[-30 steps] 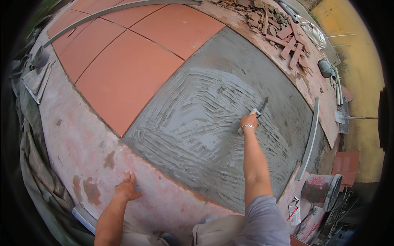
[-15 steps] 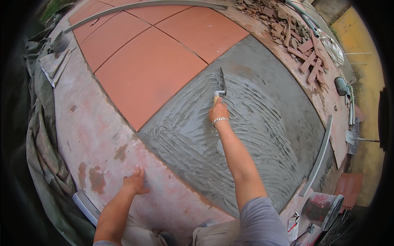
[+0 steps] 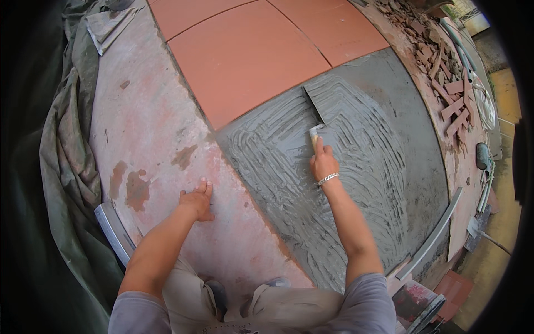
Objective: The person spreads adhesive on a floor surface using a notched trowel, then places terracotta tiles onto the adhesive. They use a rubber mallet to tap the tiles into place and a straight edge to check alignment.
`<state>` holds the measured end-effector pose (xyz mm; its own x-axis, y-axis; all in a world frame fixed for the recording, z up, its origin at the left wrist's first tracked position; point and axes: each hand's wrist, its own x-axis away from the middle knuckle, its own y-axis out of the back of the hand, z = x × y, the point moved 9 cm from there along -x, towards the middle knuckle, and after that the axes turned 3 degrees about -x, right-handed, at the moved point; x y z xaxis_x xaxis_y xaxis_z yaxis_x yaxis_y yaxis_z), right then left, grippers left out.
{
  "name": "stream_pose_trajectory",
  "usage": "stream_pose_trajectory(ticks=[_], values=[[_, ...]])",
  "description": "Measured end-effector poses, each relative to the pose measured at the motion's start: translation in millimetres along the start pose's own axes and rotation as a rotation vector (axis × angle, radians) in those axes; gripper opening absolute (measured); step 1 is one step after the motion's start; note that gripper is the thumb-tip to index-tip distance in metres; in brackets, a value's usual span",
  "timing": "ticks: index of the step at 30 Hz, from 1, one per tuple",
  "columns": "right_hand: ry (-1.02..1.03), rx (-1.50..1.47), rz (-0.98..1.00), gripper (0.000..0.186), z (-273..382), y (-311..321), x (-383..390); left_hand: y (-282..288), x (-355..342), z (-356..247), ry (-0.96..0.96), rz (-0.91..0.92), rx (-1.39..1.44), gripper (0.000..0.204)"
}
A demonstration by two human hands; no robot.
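Note:
My right hand (image 3: 324,162) is closed round the pale handle of a trowel (image 3: 314,107). The trowel's long, thin blade is seen nearly edge-on against wet grey mortar (image 3: 425,161), which is combed into curved ridges. Beyond it lie large terracotta-coloured tiles (image 3: 245,58); one tile's edge borders the mortar. My left hand (image 3: 197,201) rests with fingers spread on the stained pinkish floor (image 3: 156,106), left of the mortar, holding nothing.
A dark green tarp (image 3: 69,150) bunches along the left, near a metal bar (image 3: 114,231). Broken tile pieces (image 3: 453,106) heap up at far right. A long straightedge (image 3: 431,236) lies along the mortar's right side, with a bucket (image 3: 417,303) closer to me.
The view has shifted, so the scene sits further right and higher. My right hand has drawn the trowel leftward and nearer across the mortar. My left hand stays on the floor.

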<state>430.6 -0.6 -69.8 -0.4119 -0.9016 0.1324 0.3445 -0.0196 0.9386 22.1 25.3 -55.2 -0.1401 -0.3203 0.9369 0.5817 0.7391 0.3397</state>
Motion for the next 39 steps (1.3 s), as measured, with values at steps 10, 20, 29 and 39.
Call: stream_pose_trajectory(ticks=[10, 20, 29, 39], values=[[0.259, -0.025, 0.19, 0.065, 91, -34, 99, -3, 2, 2, 0.001, -0.046, 0.032, 0.115], [0.446, 0.007, 0.248, 0.067, 85, -22, 108, -7, 1, 2, -0.005, -0.078, -0.021, 0.116], [0.429, 0.041, 0.337, 0.071, -17, 15, 216, -2, -3, -3, -0.014, -0.041, -0.115, 0.116], [0.26, -0.042, 0.325, 0.074, -66, 29, 373, -6, -28, -2, -0.119, -0.037, -0.146, 0.125]])
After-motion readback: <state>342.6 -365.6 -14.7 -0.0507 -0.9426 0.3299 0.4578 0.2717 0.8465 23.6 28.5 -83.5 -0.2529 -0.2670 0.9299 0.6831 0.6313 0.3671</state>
